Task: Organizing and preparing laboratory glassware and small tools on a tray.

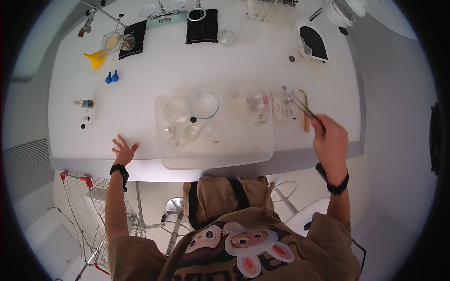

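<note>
My right hand [330, 140] grips a long metal tool [305, 110], tweezers or tongs, its far end blurred and forked. That end is over several slim tools [289, 104] lying right of a clear plastic tray [218, 162]. Beside them is a wooden-coloured strip [307, 123] with a yellow upper end. With fingers spread, my left hand [123, 151] is at the table's front edge and holds nothing. In the tray are a large round glass dish [203, 102], stacked clear dishes [174, 109], small glass jars [191, 132], a black cap [193, 119] and a small bottle [262, 119].
Small bottles [85, 103], blue rubber bulbs [111, 77] and a yellow funnel [95, 59] are on the left. Along the back are a balance [165, 19], black stand bases [201, 31], a glass lamp [227, 36] and clear tubes [274, 12]. A wire cart [79, 200] stands lower left.
</note>
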`<action>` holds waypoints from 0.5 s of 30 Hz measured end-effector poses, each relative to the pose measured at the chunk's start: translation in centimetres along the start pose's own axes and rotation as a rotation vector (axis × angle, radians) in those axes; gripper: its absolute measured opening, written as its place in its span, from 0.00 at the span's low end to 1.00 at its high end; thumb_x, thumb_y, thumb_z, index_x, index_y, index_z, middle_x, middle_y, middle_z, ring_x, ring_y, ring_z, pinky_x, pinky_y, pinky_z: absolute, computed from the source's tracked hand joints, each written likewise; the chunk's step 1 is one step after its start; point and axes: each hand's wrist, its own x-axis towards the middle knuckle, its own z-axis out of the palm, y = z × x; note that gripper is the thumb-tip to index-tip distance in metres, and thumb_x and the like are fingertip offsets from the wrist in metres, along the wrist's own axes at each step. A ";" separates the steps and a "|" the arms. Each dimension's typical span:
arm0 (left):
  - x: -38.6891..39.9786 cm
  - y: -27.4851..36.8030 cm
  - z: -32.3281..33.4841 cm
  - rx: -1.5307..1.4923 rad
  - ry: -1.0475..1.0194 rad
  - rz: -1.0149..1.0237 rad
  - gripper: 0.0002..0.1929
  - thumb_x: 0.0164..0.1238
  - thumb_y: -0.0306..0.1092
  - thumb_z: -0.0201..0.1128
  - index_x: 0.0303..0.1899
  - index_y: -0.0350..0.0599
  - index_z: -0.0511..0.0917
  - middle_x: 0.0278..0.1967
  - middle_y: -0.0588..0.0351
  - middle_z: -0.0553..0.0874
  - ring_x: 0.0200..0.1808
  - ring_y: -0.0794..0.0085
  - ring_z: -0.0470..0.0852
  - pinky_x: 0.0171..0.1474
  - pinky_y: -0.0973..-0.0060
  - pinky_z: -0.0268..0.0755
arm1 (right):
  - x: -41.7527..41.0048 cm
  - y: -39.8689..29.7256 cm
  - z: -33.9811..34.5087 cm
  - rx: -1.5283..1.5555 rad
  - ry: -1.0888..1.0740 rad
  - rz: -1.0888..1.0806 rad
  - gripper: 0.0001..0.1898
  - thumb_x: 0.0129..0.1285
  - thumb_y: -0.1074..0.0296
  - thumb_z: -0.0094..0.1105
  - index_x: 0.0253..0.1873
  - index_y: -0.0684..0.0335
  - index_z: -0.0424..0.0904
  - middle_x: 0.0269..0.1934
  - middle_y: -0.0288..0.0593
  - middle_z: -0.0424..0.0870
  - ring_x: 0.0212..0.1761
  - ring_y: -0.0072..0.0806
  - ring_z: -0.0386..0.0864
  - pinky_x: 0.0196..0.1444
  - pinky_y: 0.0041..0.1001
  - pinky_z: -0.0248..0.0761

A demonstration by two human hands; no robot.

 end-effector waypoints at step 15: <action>-2.2 0.0 -1.8 0.255 0.056 -0.008 0.55 0.71 0.80 0.36 0.81 0.42 0.31 0.78 0.20 0.42 0.70 0.07 0.54 0.69 0.34 0.64 | -6.2 -7.1 12.3 0.050 -0.261 -0.238 0.06 0.66 0.68 0.62 0.40 0.63 0.81 0.33 0.47 0.86 0.30 0.48 0.84 0.33 0.42 0.77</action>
